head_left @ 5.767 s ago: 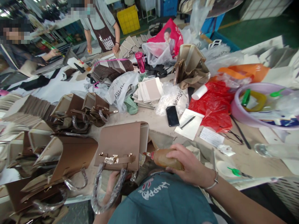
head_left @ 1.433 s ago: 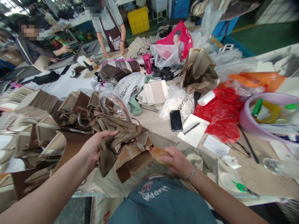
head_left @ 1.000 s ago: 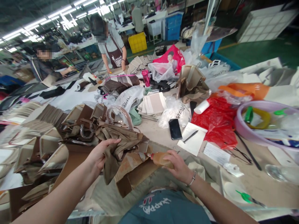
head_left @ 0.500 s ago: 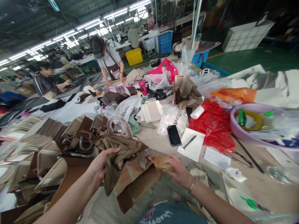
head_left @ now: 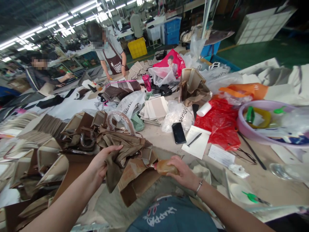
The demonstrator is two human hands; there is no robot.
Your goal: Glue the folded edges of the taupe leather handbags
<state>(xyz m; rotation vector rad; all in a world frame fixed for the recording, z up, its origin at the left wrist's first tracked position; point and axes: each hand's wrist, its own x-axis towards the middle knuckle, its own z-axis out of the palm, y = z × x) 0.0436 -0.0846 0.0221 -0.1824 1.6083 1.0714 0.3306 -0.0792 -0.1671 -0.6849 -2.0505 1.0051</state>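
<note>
My left hand is closed on the brown fabric of a handbag, whose curved handle in clear wrap stands behind. In my right hand lies an amber glue bottle, tilted with its red-collared nozzle pointing left. The nozzle is at the bag's edge; whether it touches cannot be made out. Beneath the bag, an open brown cardboard piece rests near my lap. Some of my left fingers are hidden by the fabric.
Brown bag bodies crowd the left. A phone, a notepad with a pen, a red plastic bag and a purple basin lie to the right. Green-handled snips sit near the front edge. A co-worker stands across.
The view has shifted slightly, moving most of the scene up. My left hand keeps hold of the fabric, and the glue bottle is tilted a little differently at the bag's edge.
</note>
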